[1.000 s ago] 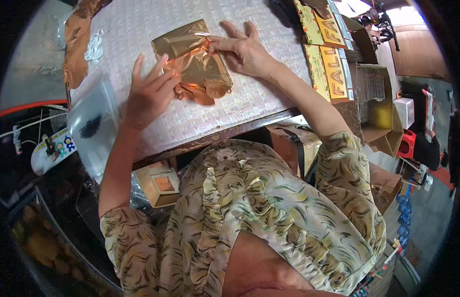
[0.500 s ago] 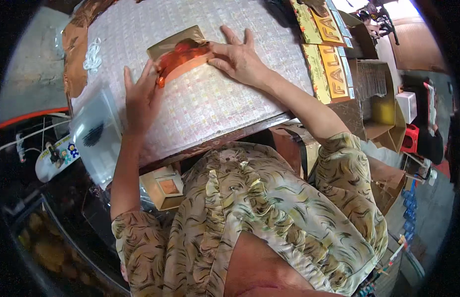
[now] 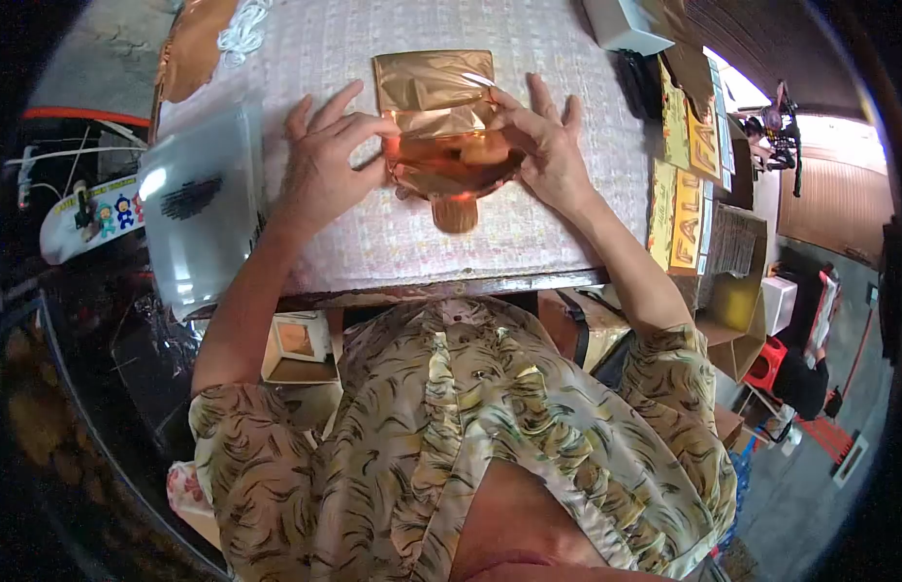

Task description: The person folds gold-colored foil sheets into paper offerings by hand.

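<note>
A shiny copper-coloured foil piece [image 3: 451,155] is held over the cloth-covered table, flat and gold at its far end, with a rounded, reflective near part. From its near edge a short ribbed orange tab [image 3: 455,214] sticks out towards me. My left hand [image 3: 339,155] pinches the foil's left edge between thumb and forefinger, the other fingers raised. At the right edge, my right hand [image 3: 548,145] grips it with thumb and forefinger while its remaining fingers spread upward.
Left of the hands lies a stack of clear plastic sleeves [image 3: 204,209]. White string [image 3: 242,31] and brown paper [image 3: 197,48] are at the far left. Yellow packs printed "FALL" [image 3: 676,213] stand along the right edge, with cardboard boxes [image 3: 737,252] beyond. An open small box [image 3: 301,347] is below the table edge.
The view has shifted. The foil piece now lies straighter before me, its rounded part spread wider and its ribbed tab showing. Both hands have moved to grip opposite sides.
</note>
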Demonstrator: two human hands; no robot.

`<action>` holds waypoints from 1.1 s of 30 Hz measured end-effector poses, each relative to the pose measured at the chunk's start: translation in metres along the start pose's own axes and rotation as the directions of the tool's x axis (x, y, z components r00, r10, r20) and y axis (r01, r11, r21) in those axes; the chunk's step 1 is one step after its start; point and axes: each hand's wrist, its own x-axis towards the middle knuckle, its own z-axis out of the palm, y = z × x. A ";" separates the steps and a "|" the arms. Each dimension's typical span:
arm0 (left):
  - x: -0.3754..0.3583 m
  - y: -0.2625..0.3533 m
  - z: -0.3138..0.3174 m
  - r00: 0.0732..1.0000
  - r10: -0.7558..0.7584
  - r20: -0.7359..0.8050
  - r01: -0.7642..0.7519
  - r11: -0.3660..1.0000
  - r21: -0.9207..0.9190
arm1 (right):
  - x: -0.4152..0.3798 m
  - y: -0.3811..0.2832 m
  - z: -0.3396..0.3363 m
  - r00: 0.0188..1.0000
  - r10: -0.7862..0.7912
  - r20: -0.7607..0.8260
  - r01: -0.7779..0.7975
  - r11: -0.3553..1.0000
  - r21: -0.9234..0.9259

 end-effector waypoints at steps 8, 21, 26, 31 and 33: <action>0.000 -0.009 0.009 0.999 0.026 -0.038 -0.030 0.994 -0.103 | -0.001 -0.001 -0.001 0.998 0.059 0.008 -0.059 0.998 0.013; 0.000 -0.005 0.015 0.986 -0.167 -0.018 0.162 0.975 -0.149 | 0.010 -0.016 0.005 0.968 0.253 0.006 -0.253 0.967 0.016; -0.001 -0.004 0.018 0.957 -0.287 -0.039 0.280 0.952 -0.122 | 0.014 -0.018 0.009 0.968 0.251 0.003 -0.251 0.968 0.011; -0.001 0.001 0.015 0.960 -0.273 -0.054 0.263 0.953 -0.151 | 0.009 -0.014 0.014 0.956 0.282 -0.076 -0.268 0.951 0.155; -0.001 0.003 0.013 0.963 -0.259 -0.068 0.244 0.953 -0.178 | 0.008 -0.015 0.012 0.950 0.290 -0.120 -0.251 0.932 0.261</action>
